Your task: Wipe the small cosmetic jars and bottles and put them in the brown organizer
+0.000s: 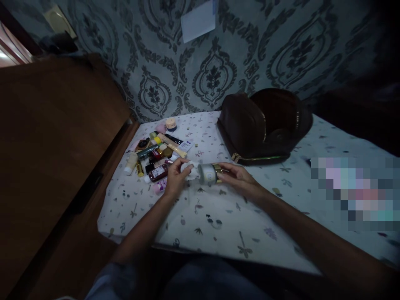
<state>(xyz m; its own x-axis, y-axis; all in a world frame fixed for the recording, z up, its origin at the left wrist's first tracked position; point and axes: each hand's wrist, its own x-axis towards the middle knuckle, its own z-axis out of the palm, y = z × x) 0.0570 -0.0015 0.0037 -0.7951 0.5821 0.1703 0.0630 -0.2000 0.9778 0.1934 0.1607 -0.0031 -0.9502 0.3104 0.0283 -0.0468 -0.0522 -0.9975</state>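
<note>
My right hand [235, 176] grips the gold cap end of a pale cosmetic jar [207, 173], which lies sideways above the patterned sheet. A white crumpled wipe [191, 171] is pinched in my left hand [178, 177], against the jar's other end. Just left of that hand lies a cluster of cosmetics, among them a dark red bottle [158, 172], a pink-and-purple tube [160, 186], a small gold bottle [139, 168] and a cream tube [131, 163].
A brown zippered bag [250, 121] stands unzipped at the back right. Behind the cluster is a small jar with a peach lid [171, 123]. A wooden panel [56, 137] borders the left side, and patterned wallpaper rises behind. A blurred-out patch covers the far right.
</note>
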